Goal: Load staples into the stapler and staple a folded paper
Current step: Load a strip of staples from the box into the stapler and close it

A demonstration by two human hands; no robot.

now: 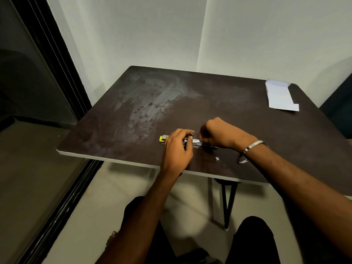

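A: What is lying at the left end of the work, near the front edge of the dark table [238, 115]?

B: A small yellow staple box [163, 139] is sitting on the tabletop, just beside the left hand's fingertips.

A: And the left hand [178, 149]?

B: It is reaching in from below, palm down, fingers curling over the left part of the stapler [196, 142] and gripping it against the table. The stapler is lying lengthwise between the two hands, its metal channel showing in the gap between them.

A: What is the right hand [219, 135] doing?

B: It is bending at the wrist, fingers bunching together and pinching down at the stapler's exposed metal section. Whether staples are sitting between those fingertips is too small to tell. A silver bangle [249, 151] is hanging around that wrist.

A: Anything further right?

B: A tiny white scrap [217, 158] is lying on the table just below the right wrist. The folded paper [280, 97] is resting well apart from the hands, at the far right corner of the table, one flap overhanging the back edge.
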